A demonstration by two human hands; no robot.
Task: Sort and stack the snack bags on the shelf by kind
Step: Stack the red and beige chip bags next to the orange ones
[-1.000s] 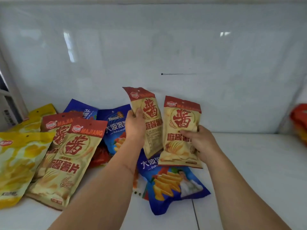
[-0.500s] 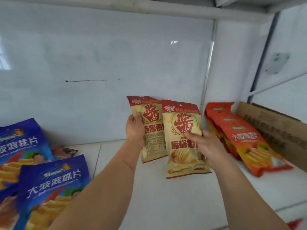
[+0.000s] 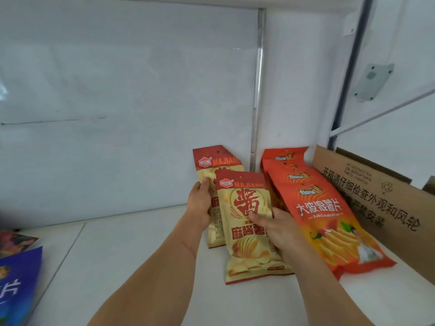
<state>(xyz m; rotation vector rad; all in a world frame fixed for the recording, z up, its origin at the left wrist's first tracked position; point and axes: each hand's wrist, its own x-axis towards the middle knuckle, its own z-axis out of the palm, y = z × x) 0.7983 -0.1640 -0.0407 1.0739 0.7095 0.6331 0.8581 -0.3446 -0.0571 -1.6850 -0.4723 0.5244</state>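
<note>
Two hands: both are holding cream-and-red MAJIANG chip bags above the white shelf (image 3: 146, 267), toward its right end.
Left hand (image 3: 199, 204): it is grasping the rear MAJIANG bag (image 3: 213, 165) along that bag's left edge, thumb lying on the front face, the bag standing upright.
Right hand (image 3: 281, 229): it is gripping the front MAJIANG bag (image 3: 246, 234) at the right edge, thumb pressing across the printed front, fingers going behind.
Bag overlap: the front bag is covering the lower right part of the rear bag; whether either bottom edge is touching the shelf cannot be told.
Orange bags (image 3: 320, 215): a stack of orange wavy-chip bags is lying just beside the right hand, leaning back toward the shelf's rear right corner.
Cardboard box (image 3: 381, 198): it is standing at the shelf's right end, against the orange stack, Chinese print on its side.
Blue bag (image 3: 16, 285): it is lying at the shelf's left front edge, well apart from the hands, a darker packet (image 3: 16, 241) showing just behind it.
</note>
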